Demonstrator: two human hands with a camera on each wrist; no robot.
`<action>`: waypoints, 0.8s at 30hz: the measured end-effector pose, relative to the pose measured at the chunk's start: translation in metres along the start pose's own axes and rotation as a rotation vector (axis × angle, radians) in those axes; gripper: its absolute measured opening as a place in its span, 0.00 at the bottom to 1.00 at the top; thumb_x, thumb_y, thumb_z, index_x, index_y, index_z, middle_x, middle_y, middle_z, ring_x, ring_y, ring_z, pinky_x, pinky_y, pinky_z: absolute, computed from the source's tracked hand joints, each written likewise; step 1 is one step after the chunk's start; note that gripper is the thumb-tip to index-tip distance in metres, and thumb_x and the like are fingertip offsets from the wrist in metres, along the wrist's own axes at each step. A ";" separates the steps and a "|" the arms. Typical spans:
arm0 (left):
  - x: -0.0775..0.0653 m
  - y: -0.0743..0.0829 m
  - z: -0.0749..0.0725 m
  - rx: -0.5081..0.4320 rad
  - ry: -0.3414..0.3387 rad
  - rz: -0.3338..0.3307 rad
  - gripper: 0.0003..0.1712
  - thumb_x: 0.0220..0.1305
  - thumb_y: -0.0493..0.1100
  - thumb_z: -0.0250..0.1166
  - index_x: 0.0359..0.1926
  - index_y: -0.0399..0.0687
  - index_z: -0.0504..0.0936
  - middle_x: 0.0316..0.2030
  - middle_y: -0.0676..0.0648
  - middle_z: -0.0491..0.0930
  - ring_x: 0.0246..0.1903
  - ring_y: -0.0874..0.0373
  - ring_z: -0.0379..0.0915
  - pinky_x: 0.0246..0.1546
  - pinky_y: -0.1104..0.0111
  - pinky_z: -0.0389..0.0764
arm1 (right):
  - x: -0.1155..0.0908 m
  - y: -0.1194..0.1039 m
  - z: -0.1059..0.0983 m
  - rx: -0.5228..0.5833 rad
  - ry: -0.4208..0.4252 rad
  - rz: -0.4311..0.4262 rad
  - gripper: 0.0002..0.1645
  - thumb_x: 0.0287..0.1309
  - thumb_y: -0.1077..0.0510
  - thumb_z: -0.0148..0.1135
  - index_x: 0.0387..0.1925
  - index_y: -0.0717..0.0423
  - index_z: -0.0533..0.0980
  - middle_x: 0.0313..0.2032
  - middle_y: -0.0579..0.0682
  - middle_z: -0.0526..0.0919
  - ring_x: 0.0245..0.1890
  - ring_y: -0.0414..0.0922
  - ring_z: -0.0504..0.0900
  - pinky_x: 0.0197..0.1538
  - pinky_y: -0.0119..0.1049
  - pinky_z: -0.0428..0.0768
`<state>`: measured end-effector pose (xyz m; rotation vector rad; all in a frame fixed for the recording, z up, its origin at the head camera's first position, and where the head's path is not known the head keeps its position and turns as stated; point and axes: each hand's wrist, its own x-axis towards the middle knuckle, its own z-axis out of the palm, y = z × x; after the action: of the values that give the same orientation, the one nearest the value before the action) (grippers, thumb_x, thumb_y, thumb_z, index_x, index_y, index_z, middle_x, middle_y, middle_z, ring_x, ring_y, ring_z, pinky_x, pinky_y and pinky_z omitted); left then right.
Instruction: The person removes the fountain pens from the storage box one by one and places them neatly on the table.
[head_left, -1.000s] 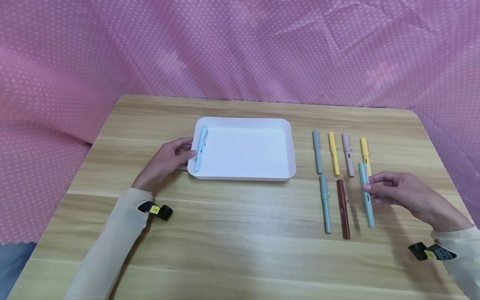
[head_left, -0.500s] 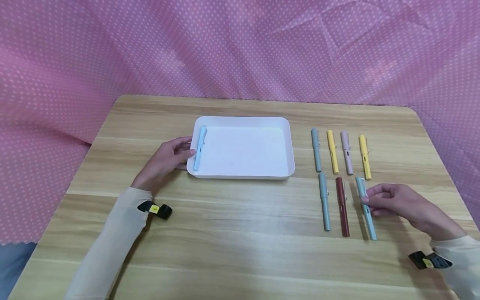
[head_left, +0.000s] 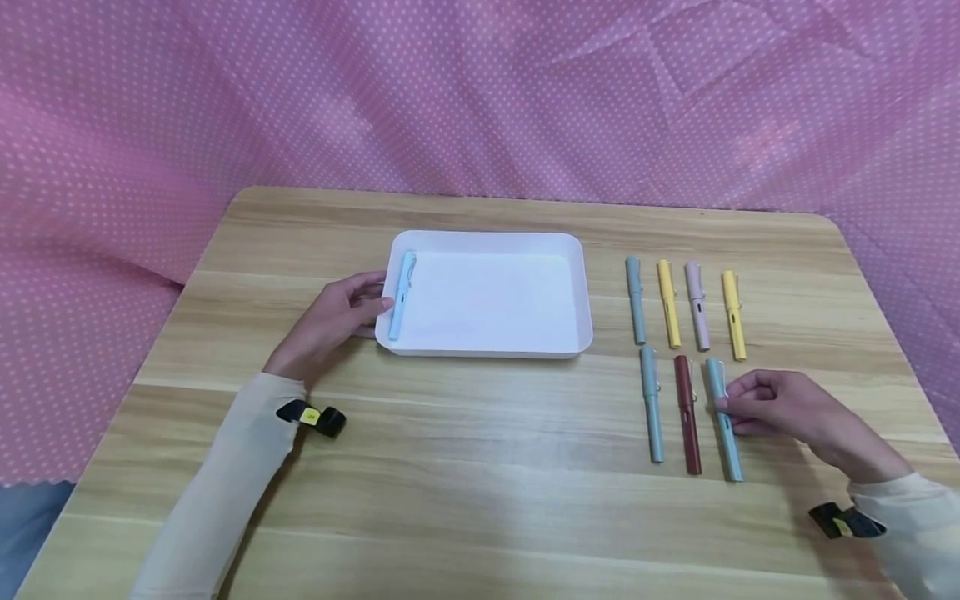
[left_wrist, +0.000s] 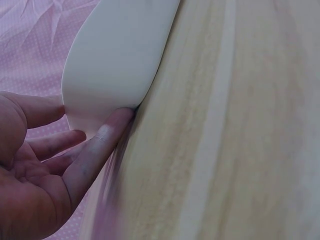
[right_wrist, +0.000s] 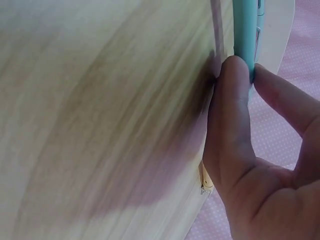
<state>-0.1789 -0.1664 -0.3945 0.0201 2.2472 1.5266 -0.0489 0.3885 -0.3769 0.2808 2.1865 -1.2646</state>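
In the head view my right hand [head_left: 787, 408] pinches a light teal capped pen [head_left: 716, 381] between thumb and fingers, right of a dark red pen [head_left: 686, 417]. The right wrist view shows that teal pen [right_wrist: 244, 32] between the fingertips, close to the tabletop; whether it touches is unclear. My left hand [head_left: 330, 323] grips the left end of a white tray [head_left: 483, 352], thumb over the rim and fingers against the outer wall [left_wrist: 110, 75]. A pale blue pen [head_left: 401, 300] lies inside the tray along its left side.
Left of the dark red pen lies a blue-grey pen [head_left: 652, 408]. Behind them is a row with another blue-grey pen [head_left: 636, 302], a yellow pen [head_left: 668, 304], a lilac pen [head_left: 697, 307] and a second yellow pen [head_left: 733, 315]. A pink dotted cloth [head_left: 480, 100] hangs behind the table.
My right hand has brought the teal pen toward the table's front edge, then slightly left beside the dark red pen, off the second yellow pen. The left hand stays at the tray.
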 end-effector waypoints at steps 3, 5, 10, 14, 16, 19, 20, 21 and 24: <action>0.000 0.000 0.000 -0.002 0.003 0.000 0.37 0.62 0.54 0.63 0.70 0.53 0.61 0.58 0.45 0.69 0.52 0.50 0.72 0.42 0.65 0.83 | 0.000 0.000 0.002 -0.010 0.012 -0.002 0.28 0.56 0.55 0.67 0.46 0.73 0.68 0.33 0.53 0.81 0.32 0.43 0.83 0.40 0.37 0.85; 0.001 0.000 0.000 -0.009 0.004 -0.001 0.37 0.62 0.54 0.63 0.69 0.53 0.61 0.57 0.46 0.69 0.52 0.50 0.72 0.42 0.65 0.83 | 0.000 0.000 0.002 -0.027 0.017 0.001 0.29 0.56 0.53 0.67 0.46 0.72 0.68 0.34 0.53 0.81 0.33 0.44 0.83 0.40 0.37 0.85; 0.001 0.000 0.001 -0.025 -0.009 0.001 0.36 0.64 0.51 0.62 0.70 0.52 0.61 0.58 0.44 0.69 0.53 0.50 0.71 0.43 0.64 0.83 | 0.001 -0.001 0.003 -0.076 0.025 0.015 0.31 0.55 0.49 0.67 0.46 0.71 0.69 0.35 0.54 0.81 0.34 0.44 0.82 0.40 0.37 0.85; -0.006 0.010 0.002 -0.019 -0.018 -0.009 0.34 0.67 0.46 0.60 0.70 0.49 0.59 0.58 0.42 0.68 0.53 0.48 0.71 0.43 0.64 0.83 | 0.001 0.000 0.003 -0.083 0.019 0.008 0.29 0.57 0.49 0.66 0.46 0.72 0.70 0.35 0.54 0.81 0.33 0.43 0.82 0.39 0.37 0.85; -0.012 0.018 0.004 -0.006 -0.020 -0.014 0.34 0.68 0.44 0.59 0.71 0.46 0.58 0.58 0.41 0.68 0.53 0.47 0.71 0.43 0.64 0.83 | 0.001 0.000 0.003 -0.081 0.015 0.001 0.28 0.58 0.50 0.65 0.45 0.72 0.70 0.35 0.54 0.81 0.33 0.43 0.82 0.39 0.37 0.85; -0.013 0.020 0.004 0.000 -0.018 -0.007 0.34 0.67 0.45 0.59 0.71 0.46 0.58 0.57 0.42 0.68 0.53 0.47 0.71 0.43 0.64 0.83 | 0.001 0.000 0.004 -0.079 0.014 -0.001 0.27 0.59 0.51 0.64 0.45 0.72 0.70 0.34 0.53 0.81 0.33 0.42 0.82 0.38 0.36 0.85; -0.011 0.017 0.003 -0.004 -0.017 -0.001 0.35 0.67 0.46 0.60 0.70 0.47 0.59 0.57 0.42 0.69 0.52 0.48 0.71 0.43 0.64 0.83 | 0.002 0.001 0.005 -0.081 0.013 -0.006 0.27 0.59 0.51 0.64 0.45 0.72 0.69 0.35 0.53 0.81 0.33 0.42 0.82 0.38 0.36 0.85; -0.009 0.013 0.003 -0.016 -0.017 0.005 0.35 0.66 0.47 0.61 0.70 0.47 0.59 0.57 0.42 0.69 0.52 0.48 0.72 0.43 0.64 0.83 | 0.002 0.001 0.005 -0.079 0.016 -0.003 0.27 0.59 0.51 0.64 0.45 0.72 0.69 0.34 0.53 0.81 0.33 0.42 0.82 0.38 0.36 0.85; -0.001 0.000 0.000 -0.049 -0.014 0.021 0.36 0.64 0.49 0.63 0.69 0.49 0.61 0.57 0.44 0.70 0.51 0.49 0.72 0.42 0.63 0.84 | 0.002 0.001 0.004 -0.074 0.019 -0.001 0.28 0.58 0.50 0.65 0.45 0.72 0.69 0.34 0.54 0.81 0.33 0.43 0.82 0.39 0.37 0.85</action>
<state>-0.1780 -0.1662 -0.3944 0.0399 2.2045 1.5871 -0.0481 0.3850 -0.3800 0.2631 2.2445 -1.1834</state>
